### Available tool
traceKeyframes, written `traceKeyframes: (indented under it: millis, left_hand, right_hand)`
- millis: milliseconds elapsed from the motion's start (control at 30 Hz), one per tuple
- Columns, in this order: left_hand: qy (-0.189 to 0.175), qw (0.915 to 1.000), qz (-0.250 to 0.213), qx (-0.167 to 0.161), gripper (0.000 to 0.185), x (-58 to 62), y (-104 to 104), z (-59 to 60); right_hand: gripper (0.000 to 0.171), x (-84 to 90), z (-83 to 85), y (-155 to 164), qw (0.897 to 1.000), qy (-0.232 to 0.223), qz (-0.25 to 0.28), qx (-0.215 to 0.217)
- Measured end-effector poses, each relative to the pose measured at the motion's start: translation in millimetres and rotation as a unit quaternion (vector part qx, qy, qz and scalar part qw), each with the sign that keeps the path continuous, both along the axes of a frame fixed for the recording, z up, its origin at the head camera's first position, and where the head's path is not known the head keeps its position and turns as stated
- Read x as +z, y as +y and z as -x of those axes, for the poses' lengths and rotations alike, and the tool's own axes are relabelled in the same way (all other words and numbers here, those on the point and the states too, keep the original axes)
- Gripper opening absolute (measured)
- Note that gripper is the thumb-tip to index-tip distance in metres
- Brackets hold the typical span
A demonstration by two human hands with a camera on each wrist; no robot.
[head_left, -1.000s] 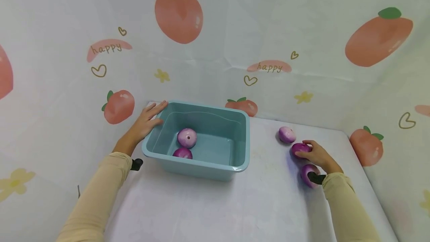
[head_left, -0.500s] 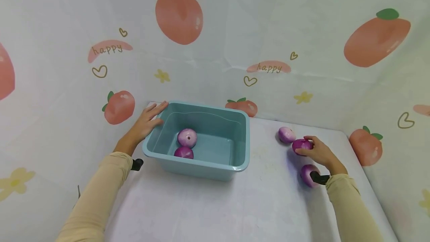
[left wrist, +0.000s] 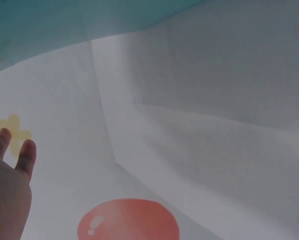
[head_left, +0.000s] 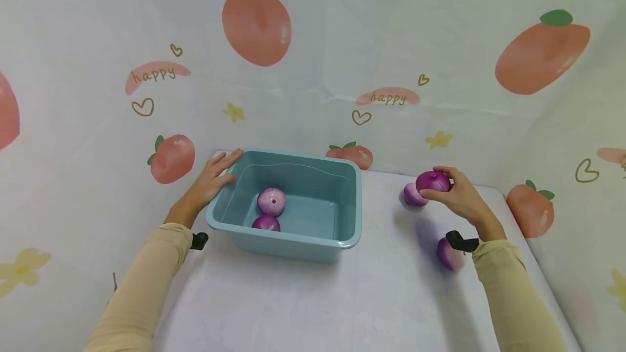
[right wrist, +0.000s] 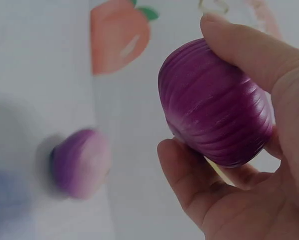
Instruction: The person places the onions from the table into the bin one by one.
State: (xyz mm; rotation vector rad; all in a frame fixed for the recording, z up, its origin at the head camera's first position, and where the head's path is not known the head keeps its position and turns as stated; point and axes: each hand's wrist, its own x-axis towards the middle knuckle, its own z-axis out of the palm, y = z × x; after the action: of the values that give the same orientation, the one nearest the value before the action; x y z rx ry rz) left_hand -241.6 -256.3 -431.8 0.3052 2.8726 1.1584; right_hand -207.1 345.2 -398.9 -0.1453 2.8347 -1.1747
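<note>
Head view: left hand [head_left: 211, 181] flat, fingers straight on blue tub [head_left: 293, 240] rim at 9 o'clock, unchanged. Right hand [head_left: 457, 195] grips purple onion [head_left: 432, 181], now lifted off table [head_left: 313, 297], probably above pale onion [head_left: 412, 195].

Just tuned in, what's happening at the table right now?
A person's right hand holds a purple onion above the table. The left hand rests against the blue tub, which has two onions inside. Two more onions lie on the table: one by the raised one, one near the right wrist.
</note>
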Motion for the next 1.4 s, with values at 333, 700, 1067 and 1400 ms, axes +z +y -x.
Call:
traceKeyframes:
  millis: [333, 700, 1067, 1400]
  left_hand:
    - [0.003, 1.0, 0.0, 0.002, 0.068, 3.1, 0, -2.9]
    - [0.003, 1.0, 0.001, 0.004, 0.069, 1.8, -2, -2.6]
    - [0.001, 1.0, 0.005, 0.003, 0.069, -1.0, -2, -2.6]
    - [0.006, 1.0, 0.001, 0.0, 0.069, 1.9, 0, -1.1]
  right_hand:
    - [0.074, 47.4, 12.3, -46, 0.998, 0.035, 0.023, 0.057]
    - [0.072, 88.0, 31.8, -112, 0.991, 0.045, 0.035, 0.119]
    - [0.07, 96.6, 51.2, -175, 0.978, 0.052, 0.058, 0.193]
    - [0.073, 75.8, 68.3, -229, 0.96, 0.035, 0.074, 0.266]
